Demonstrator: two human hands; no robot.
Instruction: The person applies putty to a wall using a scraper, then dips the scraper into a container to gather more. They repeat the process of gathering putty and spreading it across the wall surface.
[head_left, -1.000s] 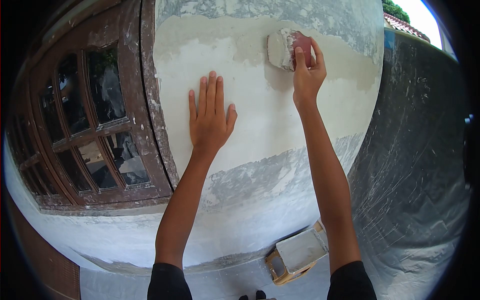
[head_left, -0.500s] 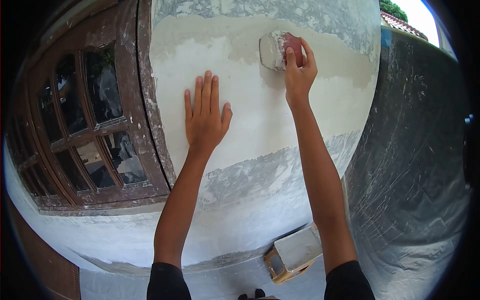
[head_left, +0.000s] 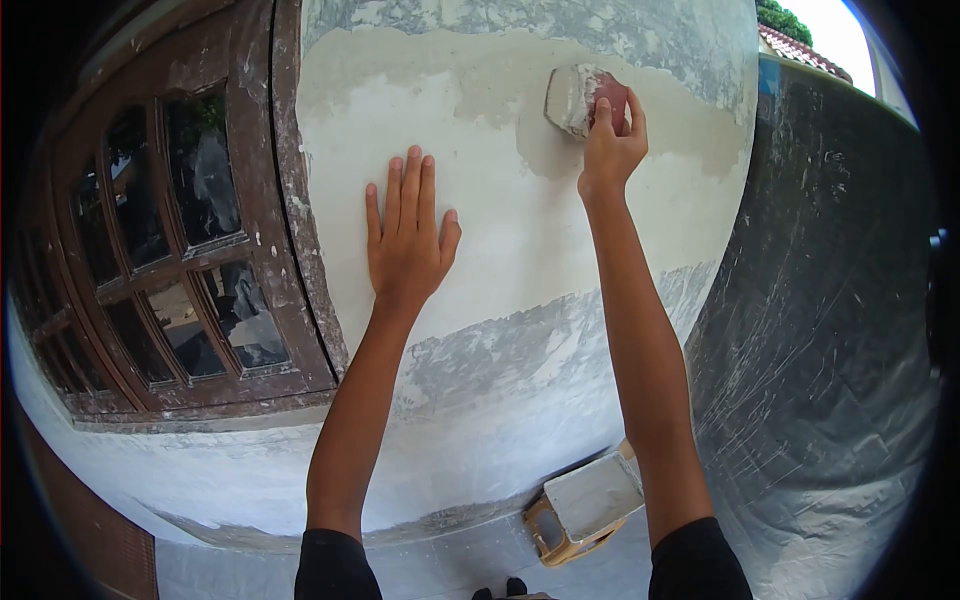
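Observation:
My right hand [head_left: 612, 152] grips a reddish putty scraper [head_left: 622, 97] by its end, high on the wall. Pale, wet-looking putty coats the scraper's blade, which lies at or very near the surface; exact contact is hard to make out. A damp beige patch shows just left of and below the blade. My left hand [head_left: 408, 240] rests flat on the wall with its fingers stretched upward, holding nothing. The wall [head_left: 480, 240] carries a broad cream band of putty between mottled grey areas above and below.
On the left is a brown wooden window [head_left: 190, 270] with putty-smeared frame and panes. A dark plastic sheet [head_left: 820, 300] hangs at the right. Below, a grey putty-covered tray [head_left: 597, 497] sits on a small wooden stool [head_left: 550, 530] on the floor.
My right hand has moved the scraper a little to the right along the wall, baring more of the damp patch. My left hand stays in place against the wall.

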